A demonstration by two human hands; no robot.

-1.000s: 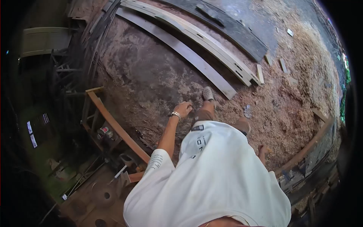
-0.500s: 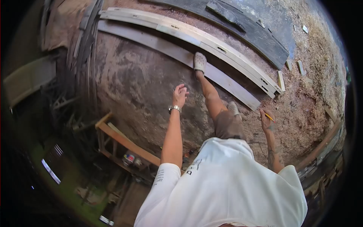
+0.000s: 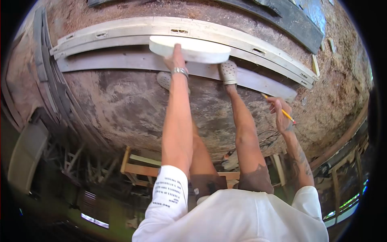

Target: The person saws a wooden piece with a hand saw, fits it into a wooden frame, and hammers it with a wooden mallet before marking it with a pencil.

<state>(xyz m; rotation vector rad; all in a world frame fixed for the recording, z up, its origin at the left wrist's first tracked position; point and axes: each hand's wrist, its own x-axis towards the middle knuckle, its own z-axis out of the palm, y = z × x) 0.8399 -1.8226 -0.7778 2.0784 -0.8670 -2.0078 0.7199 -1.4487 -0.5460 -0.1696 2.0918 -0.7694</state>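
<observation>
My left hand [image 3: 175, 60], with a metal watch at the wrist, grips a short, thick, whitish board [image 3: 193, 50] by its near edge. One finger or thumb lies against that edge; the others are hidden. The board is held up over the pale timbers, and its exact material is hard to tell. My right hand [image 3: 281, 112] is closed around a yellow pencil [image 3: 287, 115], its point directed up and left. Beneath the board lie long pale timbers [image 3: 217, 37] with slots cut in them and a flat greyish plank [image 3: 121, 61] beside them.
My feet in perforated clogs [image 3: 228, 72] stand at the greyish plank. Dark boards [image 3: 282, 22] lie beyond the timbers. Stacked slats [image 3: 48, 72] are at the left, wood shavings [image 3: 338, 68] cover the ground at the right, and a wooden bench [image 3: 139, 168] is behind me.
My left hand, holding nothing half a second ago, now has the whitish board and reaches further forward. The view has turned toward the timbers. The pencil stays in my right hand.
</observation>
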